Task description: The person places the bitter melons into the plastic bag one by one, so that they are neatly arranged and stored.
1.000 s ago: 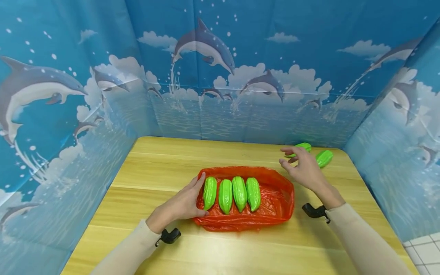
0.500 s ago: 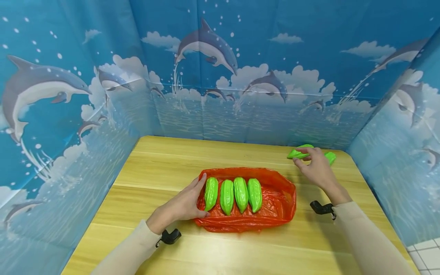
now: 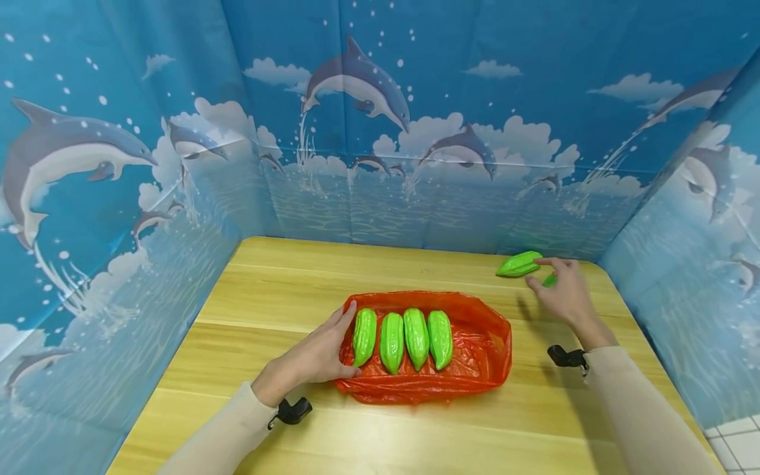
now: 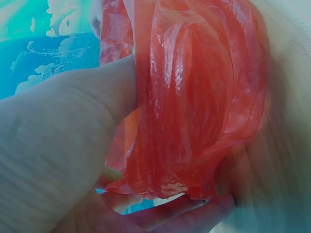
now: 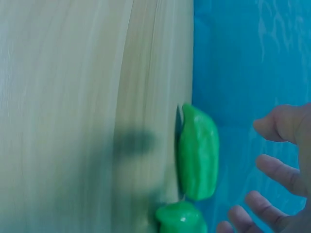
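Note:
A red plastic bag (image 3: 475,349) lies wide open on the table, with several bright green, ridged bitter melons (image 3: 391,343) side by side in its left and middle part. My left hand (image 3: 315,346) grips the bag's left end; in the left wrist view the thumb passes over the rim and the fingers sit outside, against the bag (image 4: 189,97). Toward the back right corner, my right hand (image 3: 564,290) hovers with spread fingers, holding nothing. Just left of it lies one loose bitter melon (image 3: 519,264). Another bitter melon (image 3: 549,280) is mostly hidden beneath the hand.
The wooden table (image 3: 267,284) ends at the back against a blue dolphin-print curtain (image 3: 380,198), which also hangs along both sides. In the right wrist view, the two loose bitter melons (image 5: 199,155) lie near the table's back edge.
My right hand has moved right, from above the left loose bitter melon to over the right one, uncovering the left. The left hand keeps its hold on the bag.

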`<state>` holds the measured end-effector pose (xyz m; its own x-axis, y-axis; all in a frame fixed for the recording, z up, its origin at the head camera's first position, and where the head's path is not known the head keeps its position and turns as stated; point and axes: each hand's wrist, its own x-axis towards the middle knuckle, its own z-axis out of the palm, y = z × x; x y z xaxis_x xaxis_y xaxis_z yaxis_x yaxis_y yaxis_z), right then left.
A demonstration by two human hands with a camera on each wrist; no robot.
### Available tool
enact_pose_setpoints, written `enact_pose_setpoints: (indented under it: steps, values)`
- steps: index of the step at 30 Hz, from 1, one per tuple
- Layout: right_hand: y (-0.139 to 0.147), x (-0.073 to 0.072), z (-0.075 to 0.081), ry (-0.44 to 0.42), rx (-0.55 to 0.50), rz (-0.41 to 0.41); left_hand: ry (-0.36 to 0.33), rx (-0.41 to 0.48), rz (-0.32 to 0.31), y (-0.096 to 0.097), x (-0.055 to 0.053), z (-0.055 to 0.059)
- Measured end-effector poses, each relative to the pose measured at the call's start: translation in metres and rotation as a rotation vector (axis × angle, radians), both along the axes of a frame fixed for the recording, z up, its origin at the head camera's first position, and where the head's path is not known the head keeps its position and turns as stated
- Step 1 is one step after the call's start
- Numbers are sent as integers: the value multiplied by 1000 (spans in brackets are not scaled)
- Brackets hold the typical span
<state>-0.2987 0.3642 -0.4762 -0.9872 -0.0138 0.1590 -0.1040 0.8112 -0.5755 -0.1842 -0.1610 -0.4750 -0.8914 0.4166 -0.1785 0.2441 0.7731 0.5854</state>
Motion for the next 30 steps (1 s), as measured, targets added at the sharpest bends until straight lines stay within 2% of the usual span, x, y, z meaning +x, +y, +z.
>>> enact_pose_setpoints:
  steps: [8, 16, 24, 30]
  values:
    - [28, -10, -9, -79, -48, -53, 12, 0, 2, 0, 0, -1]
    - [46, -25, -19, -78, 9, -119, 0, -11, 6, -1, 1, -1]
    - [53, -30, -23, -206, -46, -128, 2, -18, 3, -2, -1, 1]
    - [55, -29, -25, -240, -71, -125, 3, -26, -5, -1, -2, 1]
